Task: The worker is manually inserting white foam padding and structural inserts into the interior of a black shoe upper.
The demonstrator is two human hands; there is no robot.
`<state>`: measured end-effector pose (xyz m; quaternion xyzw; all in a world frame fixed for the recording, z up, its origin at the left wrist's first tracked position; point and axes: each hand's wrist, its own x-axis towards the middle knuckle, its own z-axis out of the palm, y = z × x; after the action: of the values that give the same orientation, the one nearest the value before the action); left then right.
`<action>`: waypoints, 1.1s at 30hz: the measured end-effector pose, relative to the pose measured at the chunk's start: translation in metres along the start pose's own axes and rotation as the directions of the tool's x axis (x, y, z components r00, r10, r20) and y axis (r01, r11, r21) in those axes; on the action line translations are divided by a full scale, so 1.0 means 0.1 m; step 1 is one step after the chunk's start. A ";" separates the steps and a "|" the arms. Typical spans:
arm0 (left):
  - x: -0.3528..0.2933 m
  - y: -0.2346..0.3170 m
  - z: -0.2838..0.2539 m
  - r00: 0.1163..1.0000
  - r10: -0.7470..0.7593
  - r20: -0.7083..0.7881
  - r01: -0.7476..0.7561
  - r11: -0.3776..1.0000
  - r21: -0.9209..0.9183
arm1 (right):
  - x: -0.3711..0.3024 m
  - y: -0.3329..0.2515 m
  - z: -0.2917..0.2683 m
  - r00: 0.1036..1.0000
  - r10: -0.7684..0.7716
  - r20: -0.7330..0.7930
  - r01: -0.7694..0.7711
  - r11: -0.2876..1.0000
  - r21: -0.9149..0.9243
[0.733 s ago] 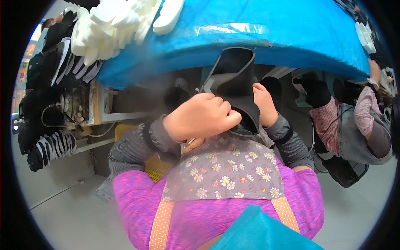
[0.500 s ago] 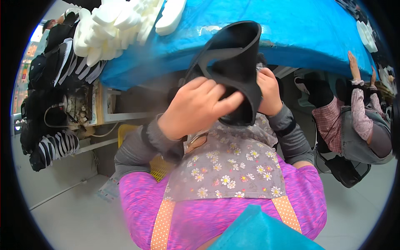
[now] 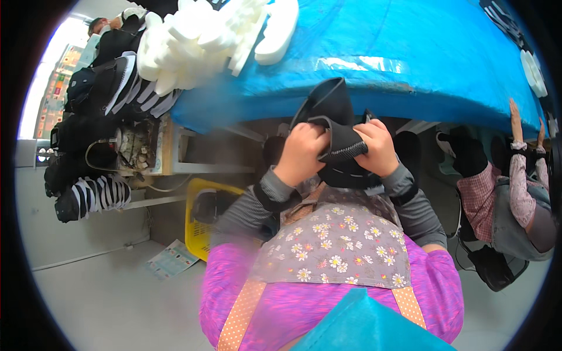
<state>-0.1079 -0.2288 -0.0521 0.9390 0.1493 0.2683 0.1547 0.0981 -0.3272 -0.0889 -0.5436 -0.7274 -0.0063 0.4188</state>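
Over my lap, in front of the blue-covered table, I hold a black shoe upper (image 3: 328, 104). My left hand (image 3: 300, 153) is closed round a turned-over part of it on the left. My right hand (image 3: 378, 150) pinches the same folded band from the right, with the thumb along the edge. White zigzag stitching shows on the fold between my hands. The upper's tall, curved part rises behind my left hand. Its lower part hangs below my hands, partly hidden by the fold.
White foam soles (image 3: 193, 44) are piled on the blue-covered table (image 3: 374, 41) at the far left. Black uppers (image 3: 96, 88) hang on the left, above a yellow basket (image 3: 196, 225). A co-worker (image 3: 521, 193) sits at the right, hands at the table edge.
The upper has come lower, and its opening no longer faces up. It is now folded over, with the stitched edge between my hands. My left hand has drawn back from inside it.
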 end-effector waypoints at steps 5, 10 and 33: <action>-0.09 -0.08 0.25 0.987 -0.138 -0.080 0.136 0.990 -0.031 | -0.02 0.03 0.13 0.988 0.136 0.078 -0.139 0.990 0.034; -0.14 -0.25 0.45 0.985 -0.164 -0.059 0.150 0.971 -0.186 | 0.04 -0.04 0.13 0.973 0.200 0.115 -0.218 0.962 0.165; 0.18 -0.38 0.80 0.745 -0.622 0.240 0.661 0.640 -0.393 | 0.05 0.27 0.50 0.717 0.689 0.110 -0.695 0.691 0.202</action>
<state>-0.0569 -0.2043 -0.1229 0.7716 0.3988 0.1837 0.4603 0.0892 -0.2888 -0.1305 -0.7253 -0.4703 0.2423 0.4405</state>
